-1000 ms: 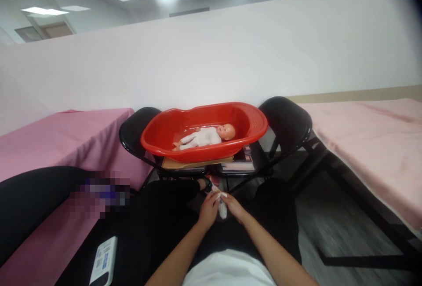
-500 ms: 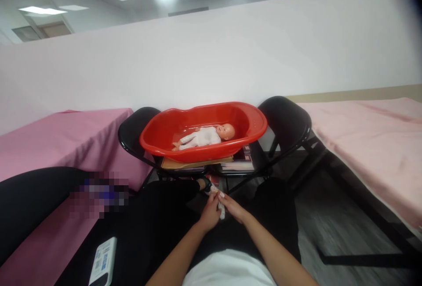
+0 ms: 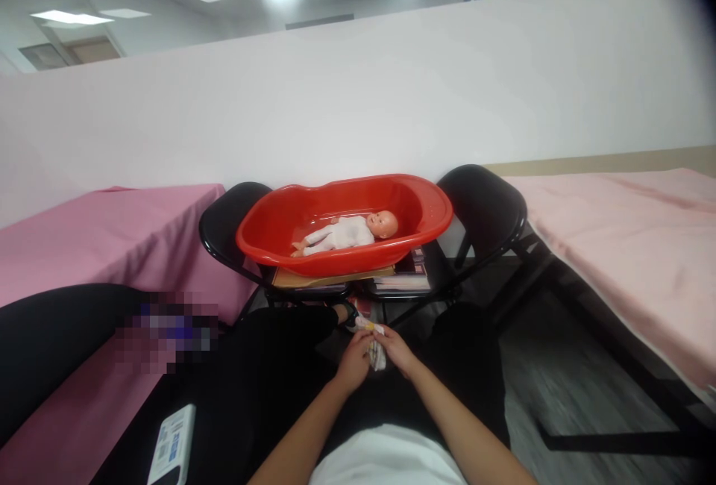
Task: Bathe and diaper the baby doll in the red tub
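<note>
Over my lap, my left hand (image 3: 354, 363) and my right hand (image 3: 397, 351) are close together, the fingers of both pinching a small white, crumpled, cloth-like piece (image 3: 378, 356). It has yellow and dark marks; part of it is hidden by the fingers, and its kind cannot be made out. Beyond the hands stands a red baby bathtub (image 3: 358, 255). Inside the tub a baby doll (image 3: 352, 231) in white clothes lies on its back, head to the right. Neither hand touches the tub or the doll.
Two black chairs (image 3: 482, 209) support the tub, with books (image 3: 400, 282) and a brown folder (image 3: 324, 276) beneath it. Pink-covered tables (image 3: 626, 239) flank the chairs. A white phone-like device (image 3: 174, 442) lies at lower left. Behind is a white partition (image 3: 358, 104).
My fingers have shifted slightly apart, and more of the white piece with its yellow mark shows between them. The tub and doll have not moved.
</note>
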`<action>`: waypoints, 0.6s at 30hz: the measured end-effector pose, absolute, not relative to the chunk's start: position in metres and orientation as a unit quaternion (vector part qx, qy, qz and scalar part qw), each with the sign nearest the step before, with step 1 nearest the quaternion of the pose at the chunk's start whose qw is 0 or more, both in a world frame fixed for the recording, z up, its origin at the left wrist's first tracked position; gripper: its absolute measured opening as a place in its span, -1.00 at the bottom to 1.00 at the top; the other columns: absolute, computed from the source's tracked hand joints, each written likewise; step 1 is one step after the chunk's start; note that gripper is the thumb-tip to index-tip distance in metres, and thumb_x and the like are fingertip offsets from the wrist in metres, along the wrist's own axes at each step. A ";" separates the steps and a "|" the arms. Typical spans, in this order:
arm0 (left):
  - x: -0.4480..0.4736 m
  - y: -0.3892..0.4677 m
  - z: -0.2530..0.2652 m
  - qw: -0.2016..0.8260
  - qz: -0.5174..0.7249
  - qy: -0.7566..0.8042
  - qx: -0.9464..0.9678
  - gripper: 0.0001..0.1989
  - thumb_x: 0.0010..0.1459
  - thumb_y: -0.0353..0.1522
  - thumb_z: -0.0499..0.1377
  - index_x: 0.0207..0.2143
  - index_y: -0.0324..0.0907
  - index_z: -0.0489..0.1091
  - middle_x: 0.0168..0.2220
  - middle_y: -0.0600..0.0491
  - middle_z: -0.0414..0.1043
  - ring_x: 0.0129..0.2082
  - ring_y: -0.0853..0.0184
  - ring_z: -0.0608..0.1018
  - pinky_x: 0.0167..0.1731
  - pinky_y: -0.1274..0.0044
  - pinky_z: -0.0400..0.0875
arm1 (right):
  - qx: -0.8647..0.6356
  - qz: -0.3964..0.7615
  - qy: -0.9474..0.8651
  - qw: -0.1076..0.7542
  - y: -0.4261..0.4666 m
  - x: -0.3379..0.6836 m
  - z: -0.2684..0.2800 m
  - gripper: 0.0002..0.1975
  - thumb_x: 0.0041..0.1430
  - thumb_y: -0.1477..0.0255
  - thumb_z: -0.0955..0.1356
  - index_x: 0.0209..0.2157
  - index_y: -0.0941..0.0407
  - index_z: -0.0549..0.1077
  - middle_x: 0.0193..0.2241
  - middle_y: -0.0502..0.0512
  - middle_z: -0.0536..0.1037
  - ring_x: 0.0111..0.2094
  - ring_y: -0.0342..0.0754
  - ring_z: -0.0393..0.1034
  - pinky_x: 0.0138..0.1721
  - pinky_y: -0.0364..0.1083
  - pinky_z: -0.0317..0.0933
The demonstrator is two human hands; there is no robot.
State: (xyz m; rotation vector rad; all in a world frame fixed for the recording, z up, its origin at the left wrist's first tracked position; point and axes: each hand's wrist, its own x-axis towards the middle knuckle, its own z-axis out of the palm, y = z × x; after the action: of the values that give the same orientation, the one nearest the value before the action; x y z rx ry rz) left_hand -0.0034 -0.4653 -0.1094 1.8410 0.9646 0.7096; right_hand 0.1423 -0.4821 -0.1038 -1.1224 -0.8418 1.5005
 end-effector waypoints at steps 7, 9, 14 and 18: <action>-0.011 -0.456 -0.110 0.374 0.345 0.504 0.698 -0.55 -0.14 -0.63 -0.01 -0.17 -0.20 0.37 -0.09 -0.03 0.29 -0.03 0.30 0.39 0.07 0.38 0.24 | -0.531 0.566 -0.352 0.524 -0.476 0.148 -0.115 -0.39 -0.23 0.00 0.43 -0.25 0.19 0.49 -0.30 0.18 0.56 -0.25 0.10 0.42 -0.14 0.03 0.25; -0.012 -0.455 -0.108 0.350 0.361 0.525 0.687 -0.57 -0.13 -0.62 0.03 -0.16 -0.21 0.36 -0.09 -0.04 0.26 -0.02 0.28 0.38 0.07 0.38 0.23 | -0.539 0.562 -0.342 0.526 -0.475 0.149 -0.117 -0.43 -0.24 0.04 0.44 -0.27 0.19 0.50 -0.34 0.16 0.56 -0.28 0.09 0.42 -0.16 0.01 0.24; -0.012 -0.457 -0.104 0.366 0.336 0.531 0.686 -0.55 -0.06 -0.54 0.09 -0.06 -0.14 0.36 0.04 -0.04 0.17 0.08 0.27 0.31 0.12 0.40 0.16 | -0.502 0.592 -0.309 0.549 -0.477 0.149 -0.113 -0.56 -0.25 0.13 0.47 -0.39 0.17 0.49 -0.43 0.09 0.55 -0.38 0.01 0.40 -0.23 -0.05 0.23; -0.011 -0.458 -0.099 0.382 0.335 0.516 0.689 -0.75 0.00 -0.44 0.12 -0.21 -0.14 0.40 0.04 -0.02 0.18 0.06 0.28 0.33 0.09 0.42 0.18 | -0.487 0.599 -0.319 0.550 -0.480 0.147 -0.104 -0.58 -0.22 0.13 0.48 -0.40 0.17 0.48 -0.47 0.05 0.53 -0.41 -0.04 0.37 -0.28 -0.08 0.21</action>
State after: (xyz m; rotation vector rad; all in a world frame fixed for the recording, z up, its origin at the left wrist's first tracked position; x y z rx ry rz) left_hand -0.0107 -0.4580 -0.0994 1.7590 1.3175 0.8540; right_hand 0.1469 -0.4799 -0.1044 -1.1516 -0.7561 1.4173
